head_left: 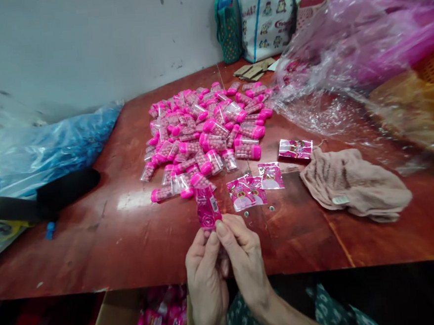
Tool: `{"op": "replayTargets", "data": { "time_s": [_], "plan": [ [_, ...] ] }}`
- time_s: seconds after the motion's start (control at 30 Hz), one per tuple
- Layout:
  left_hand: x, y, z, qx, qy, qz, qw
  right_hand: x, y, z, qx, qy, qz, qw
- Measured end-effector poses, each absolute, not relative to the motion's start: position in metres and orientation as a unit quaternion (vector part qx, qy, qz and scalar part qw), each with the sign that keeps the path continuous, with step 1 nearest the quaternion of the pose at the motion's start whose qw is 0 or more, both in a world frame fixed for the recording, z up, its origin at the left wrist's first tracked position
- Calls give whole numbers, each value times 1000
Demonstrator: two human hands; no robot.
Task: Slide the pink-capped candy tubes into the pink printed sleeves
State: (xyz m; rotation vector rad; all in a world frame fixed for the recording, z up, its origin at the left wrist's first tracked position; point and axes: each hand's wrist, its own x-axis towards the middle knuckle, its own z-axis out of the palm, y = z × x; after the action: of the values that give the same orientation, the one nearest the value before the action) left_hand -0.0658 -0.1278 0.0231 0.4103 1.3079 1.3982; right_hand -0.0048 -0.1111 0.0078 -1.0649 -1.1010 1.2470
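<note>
hands: I see two, left hand (206,277) and right hand (242,259)
wrapped tube (207,207): one
pink tubes (207,133) in pile: dozens, can't count exactly
loose pink labels (256,187): three or four
cloth (352,185): one
tote bags (266,18): two

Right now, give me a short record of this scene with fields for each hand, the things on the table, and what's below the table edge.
left hand: left hand grips the lower end of a pink sleeved bottle
right hand: right hand pinches the same bottle from the right
pile: capped candy bottles heaped on the red-brown table
labels: loose pink sleeves lying flat just beyond the hands
cloth: beige rag to the right
below edge: cardboard box holding pink wrapped items
</note>
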Motion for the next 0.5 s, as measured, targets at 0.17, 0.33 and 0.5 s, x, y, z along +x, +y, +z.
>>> {"op": "replayTargets", "data": {
  "time_s": [0.17,0.33,0.5],
  "plan": [
    [-68,-124,16,270,616,544,501,9,-94,7,-390,-312,690,524],
    [-56,-123,20,341,680,496,418,17,-81,8,-348,-130,783,499],
    [-49,-123,27,327,698,499,395,16,-82,7,-316,-136,809,477]
  ]
}}
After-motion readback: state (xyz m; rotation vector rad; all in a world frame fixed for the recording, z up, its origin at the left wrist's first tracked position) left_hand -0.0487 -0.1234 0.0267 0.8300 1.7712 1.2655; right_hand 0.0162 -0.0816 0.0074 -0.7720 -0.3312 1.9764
